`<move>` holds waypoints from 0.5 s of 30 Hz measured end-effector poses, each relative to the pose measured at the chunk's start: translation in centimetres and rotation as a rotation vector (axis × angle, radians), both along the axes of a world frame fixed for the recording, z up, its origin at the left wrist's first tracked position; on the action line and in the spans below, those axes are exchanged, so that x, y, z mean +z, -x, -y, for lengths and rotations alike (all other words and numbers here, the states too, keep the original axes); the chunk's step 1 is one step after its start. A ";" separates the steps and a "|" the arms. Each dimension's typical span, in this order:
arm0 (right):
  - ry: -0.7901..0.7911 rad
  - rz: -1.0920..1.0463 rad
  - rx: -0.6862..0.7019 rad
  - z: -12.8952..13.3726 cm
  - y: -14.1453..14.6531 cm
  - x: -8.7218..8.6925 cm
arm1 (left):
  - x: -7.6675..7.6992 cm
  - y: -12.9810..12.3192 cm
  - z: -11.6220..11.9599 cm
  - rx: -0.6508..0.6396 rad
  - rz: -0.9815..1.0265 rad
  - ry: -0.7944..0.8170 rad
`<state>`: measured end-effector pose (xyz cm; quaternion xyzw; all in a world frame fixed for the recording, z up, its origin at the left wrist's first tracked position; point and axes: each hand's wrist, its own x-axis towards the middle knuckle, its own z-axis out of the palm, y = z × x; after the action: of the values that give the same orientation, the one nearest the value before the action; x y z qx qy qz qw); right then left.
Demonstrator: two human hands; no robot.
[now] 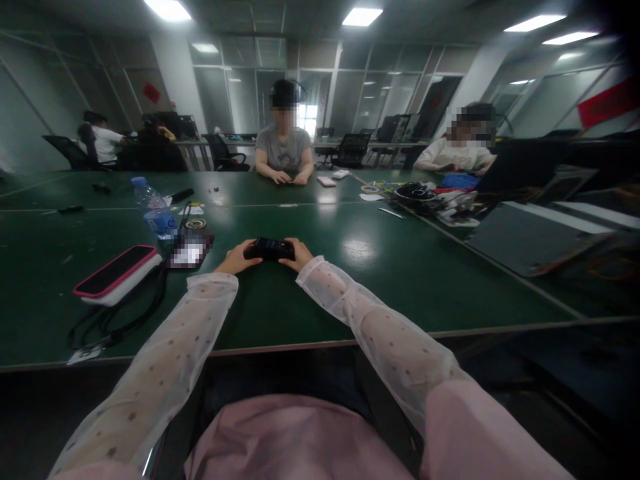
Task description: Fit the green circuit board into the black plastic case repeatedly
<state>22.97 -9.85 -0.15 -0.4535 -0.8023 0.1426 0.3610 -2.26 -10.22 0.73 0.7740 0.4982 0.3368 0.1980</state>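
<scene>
A small black handheld device with a screen (271, 249) is held lengthwise between both my hands, low over the green table. My left hand (239, 257) is closed around its left end, thumb along the near edge. At the opposite end, my right hand (299, 254) grips it in the same way. Faint marks show on its dark face, too small to read. Left of my left hand lies a badge holder (190, 251) on a black lanyard (159, 293). Farther left, a phone with a pink edge (117, 270) rests on a white case (123, 285).
A water bottle (154, 210) and a tape roll (195, 223) stand beyond the badge. Cables (415, 192) and a grey metal box (537, 237) occupy the right side. Across the green table (400, 287), one person (284, 150) sits facing me; another person (457, 157) sits farther right.
</scene>
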 end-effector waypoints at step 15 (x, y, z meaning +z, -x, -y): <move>-0.086 -0.336 -0.019 0.0 0.0 0.7 | 0.3 -0.1 0.4 -0.018 -0.046 0.008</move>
<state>22.97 -9.85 0.58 -0.4150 -0.7316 0.1782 0.5105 -2.20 -10.66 1.01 0.7853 0.4970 0.3150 0.1926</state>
